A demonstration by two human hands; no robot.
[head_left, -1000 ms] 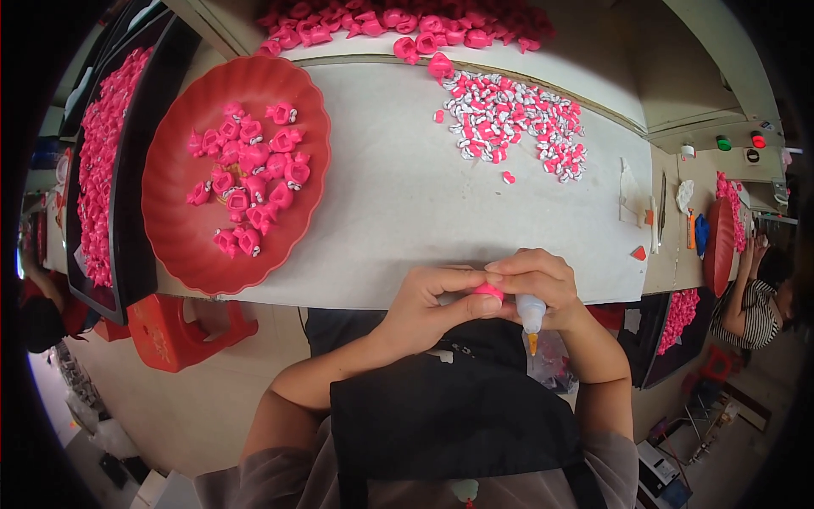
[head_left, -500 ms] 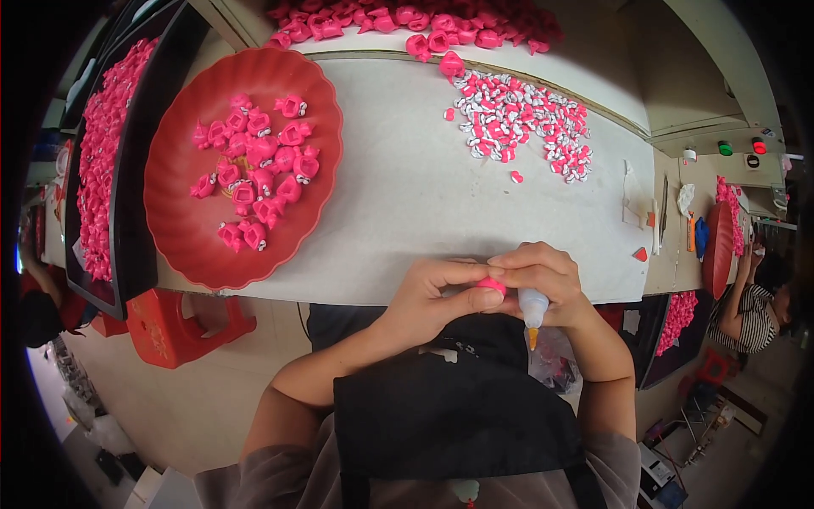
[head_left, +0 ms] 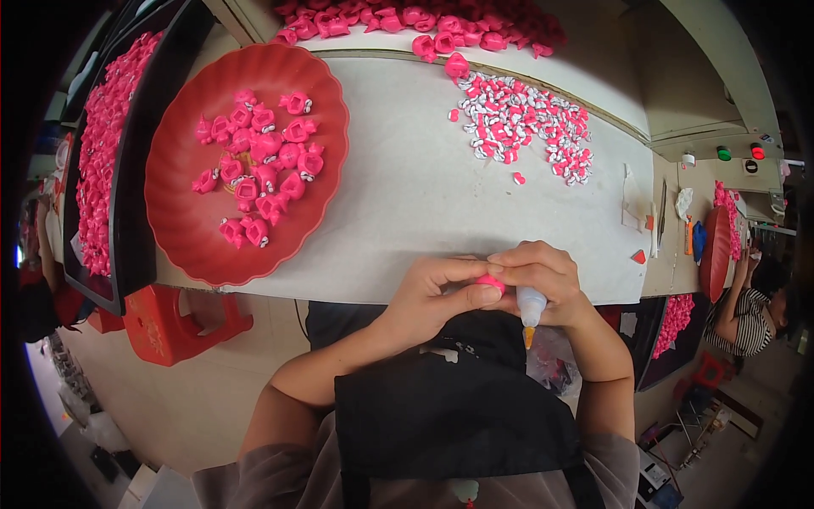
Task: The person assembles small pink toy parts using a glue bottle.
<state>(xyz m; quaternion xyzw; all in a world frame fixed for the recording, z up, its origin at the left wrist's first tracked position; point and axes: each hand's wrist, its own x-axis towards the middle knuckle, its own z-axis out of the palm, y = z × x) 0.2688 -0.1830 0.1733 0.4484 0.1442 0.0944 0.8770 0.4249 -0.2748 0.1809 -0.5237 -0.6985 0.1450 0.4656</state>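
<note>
At the table's front edge, my left hand [head_left: 434,297] pinches a small glossy pink plastic piece [head_left: 490,282] between thumb and fingers. Most of that piece is hidden by the fingertips. My right hand [head_left: 549,276] meets it from the other side, its thumb and index finger touching the pink piece. Tucked in the right hand's lower fingers is a translucent squeeze bottle [head_left: 532,305], its amber nozzle pointing down toward my lap. Farther off on the white sheet lies a pile of small pink-and-white parts [head_left: 526,119].
A scalloped red bowl [head_left: 195,246] at left holds several pink figure pieces. Beyond it stands a black tray [head_left: 140,170] full of pink parts. More pink pieces [head_left: 407,21] line the back shelf. A red stool [head_left: 161,327] is below left; a co-worker in stripes [head_left: 746,327] sits far right.
Both hands keep their hold on the pink piece and the squeeze bottle, almost unmoved. The bottle's nozzle has swung very slightly left, and the whole view has shifted a little.
</note>
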